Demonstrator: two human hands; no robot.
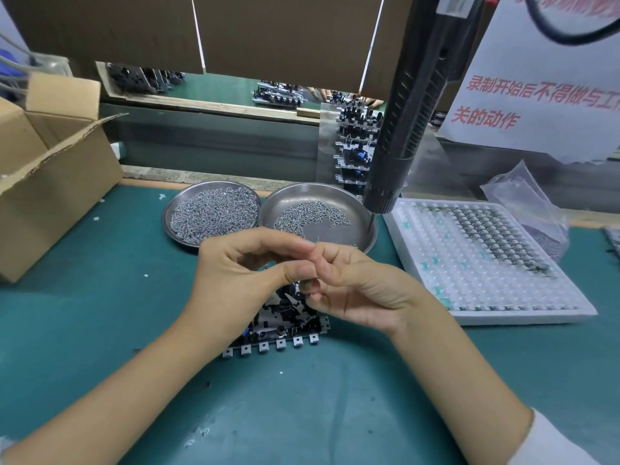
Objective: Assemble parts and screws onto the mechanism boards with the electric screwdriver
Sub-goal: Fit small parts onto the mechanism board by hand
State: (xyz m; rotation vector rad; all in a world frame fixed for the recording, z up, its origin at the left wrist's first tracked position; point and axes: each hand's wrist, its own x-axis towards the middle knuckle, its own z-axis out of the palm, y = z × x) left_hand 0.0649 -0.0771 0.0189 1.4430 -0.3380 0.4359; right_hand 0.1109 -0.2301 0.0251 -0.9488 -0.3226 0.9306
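**Now both your hands meet above the mechanism board**

Head view: the mechanism board point(285, 325) lies flat on the green mat point(100, 297), with its row of small square tabs toward you. Your left hand point(235, 273) and right hand point(352, 286) are raised just above the board and touch each other at the fingertips. The left thumb and forefinger are pressed together in a pinch; the right fingers point(322, 260) are curled toward them. Something very small seems to be between the fingertips, but you cannot tell what it is.

Beyond the board stand two round metal dishes, touching each other: the full dish of screws point(213, 213) to the left and the half-empty dish point(318, 213) to the right. The electric screwdriver point(409, 122) hangs upright beyond the board, to its right, with its tip over the rim of the half-empty dish; no hand holds it. A white foam tray point(486, 263) with small metal parts lies right of the board. An open cardboard box point(50, 169) stands far left of it.
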